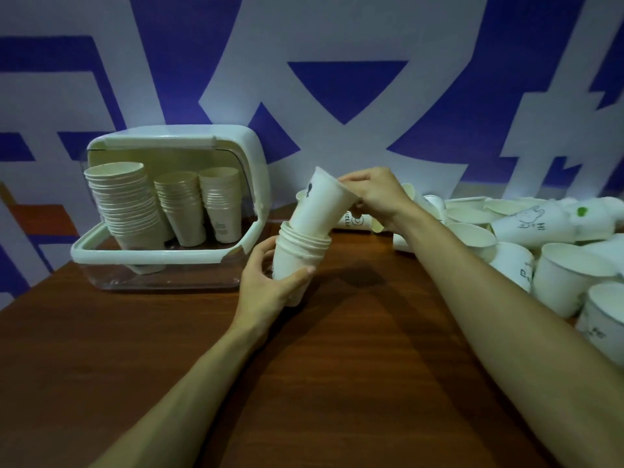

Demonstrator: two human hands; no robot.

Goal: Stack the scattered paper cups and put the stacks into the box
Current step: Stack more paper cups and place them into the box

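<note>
Brown wood-grain table (337,383) fills the bottom of the frame, and both bare forearms reach up across it toward the middle. At centre frame the left hand (270,287) is wrapped round the lower part of a stack of white paper cups (299,253), thumb across the near side, fingers curled round the left. The stack is tipped a little to the right.

Just above, the right hand (374,194) pinches the rim of the top cup (319,206), a white one with a small dark print near its lip. That cup sits tilted, its base inside the stack's uppermost rim and most of its wall showing.

Over at the right edge, loose cups (557,271) lie heaped on the table, some upright, some on their sides. A few carry drawings and 1 has a green mark.

At upper left, the box (152,257) stands on the table: clear body, white rim, lid (258,163) swung up behind. Inside, 3 stacks lean side by side, the tall stack (125,204) at left and 2 shorter ones to its right. Behind everything, a blue and white wall (337,35).
</note>
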